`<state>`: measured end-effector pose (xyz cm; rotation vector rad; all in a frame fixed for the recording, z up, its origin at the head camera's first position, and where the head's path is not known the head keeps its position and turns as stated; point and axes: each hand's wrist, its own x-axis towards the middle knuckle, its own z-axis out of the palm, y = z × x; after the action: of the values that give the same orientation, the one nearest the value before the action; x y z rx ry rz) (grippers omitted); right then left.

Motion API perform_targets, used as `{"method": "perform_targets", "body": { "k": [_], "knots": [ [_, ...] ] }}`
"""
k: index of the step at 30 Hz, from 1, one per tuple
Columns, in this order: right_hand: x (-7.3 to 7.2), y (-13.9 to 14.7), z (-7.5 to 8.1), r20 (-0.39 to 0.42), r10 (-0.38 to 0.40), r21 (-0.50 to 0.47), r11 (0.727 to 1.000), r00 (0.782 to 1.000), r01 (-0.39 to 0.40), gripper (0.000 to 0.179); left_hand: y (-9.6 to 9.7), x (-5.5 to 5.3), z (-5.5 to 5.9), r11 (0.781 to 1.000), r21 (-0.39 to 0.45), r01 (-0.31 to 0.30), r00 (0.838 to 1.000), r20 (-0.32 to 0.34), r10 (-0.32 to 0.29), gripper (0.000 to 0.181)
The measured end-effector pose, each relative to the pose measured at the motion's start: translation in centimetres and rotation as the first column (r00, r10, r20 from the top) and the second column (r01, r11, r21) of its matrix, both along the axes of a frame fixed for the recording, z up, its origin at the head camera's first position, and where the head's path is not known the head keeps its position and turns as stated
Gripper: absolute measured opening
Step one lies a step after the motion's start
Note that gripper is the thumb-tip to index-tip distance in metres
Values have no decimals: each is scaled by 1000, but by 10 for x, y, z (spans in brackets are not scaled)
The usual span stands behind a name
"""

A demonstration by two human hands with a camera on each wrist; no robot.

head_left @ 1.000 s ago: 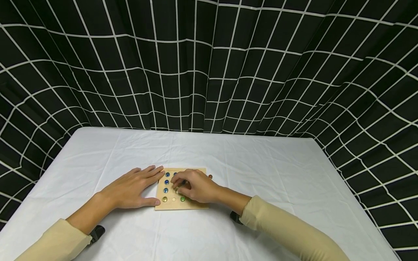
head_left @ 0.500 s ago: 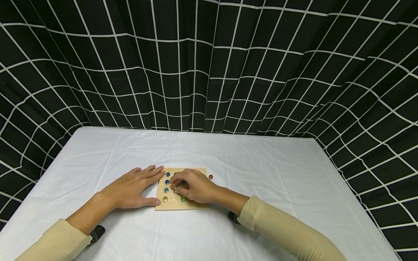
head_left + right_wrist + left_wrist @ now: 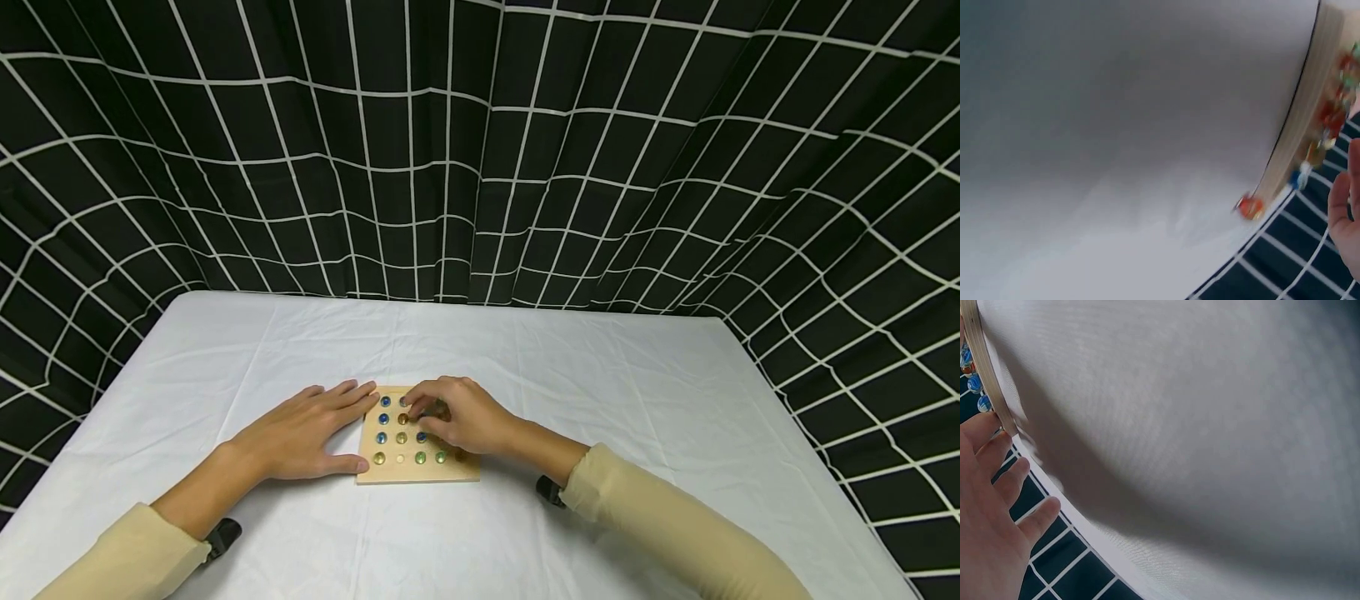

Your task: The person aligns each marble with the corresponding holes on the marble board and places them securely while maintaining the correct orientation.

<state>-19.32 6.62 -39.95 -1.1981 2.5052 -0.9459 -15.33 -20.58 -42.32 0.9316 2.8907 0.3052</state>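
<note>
A square wooden board (image 3: 420,475) with rows of coloured glass marbles lies on the white-covered table. My left hand (image 3: 307,429) lies flat with its fingers spread, fingertips and thumb resting on the board's left edge; in the left wrist view those fingers (image 3: 1007,465) sit by its corner. Over the board's right half hovers my right hand (image 3: 465,417), fingers bent and thumb apart from them, with no marble showing between the tips. Close to its fingertips are an amber marble (image 3: 402,419) and a blue marble (image 3: 422,437). The hand hides several marbles at the upper right.
One loose red-orange marble (image 3: 1251,206) lies off the board, beside its edge, in the right wrist view. A pale hole (image 3: 400,459) shows in the board's front row. Behind the table (image 3: 600,375) hangs a black curtain (image 3: 480,167) with white grid lines.
My right hand has drawn back up and to the right, uncovering the yellow marble and the amber one. The loose red marble is now hidden in the head view. My left hand has stayed put.
</note>
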Motion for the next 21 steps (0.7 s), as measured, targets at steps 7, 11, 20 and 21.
{"method": "perform_targets", "body": {
  "k": [7,11,20,21],
  "knots": [
    [-10,30,-2,4,-81,-30,996,997,81,30,1,0,0,1000,-10,-4,1000,-4,4,97],
    [-14,45,-4,17,-120,-43,992,993,121,30,0,1,0,1000,-5,-5,1000,-5,5,97],
    [-19,66,-12,-12,-159,-45,986,987,159,30,0,1,0,1000,-1,5,1000,-13,-5,96],
    [-19,68,-13,-10,-161,-43,986,987,161,30,0,1,0,1000,-1,6,1000,-14,-6,96]
  ]
}}
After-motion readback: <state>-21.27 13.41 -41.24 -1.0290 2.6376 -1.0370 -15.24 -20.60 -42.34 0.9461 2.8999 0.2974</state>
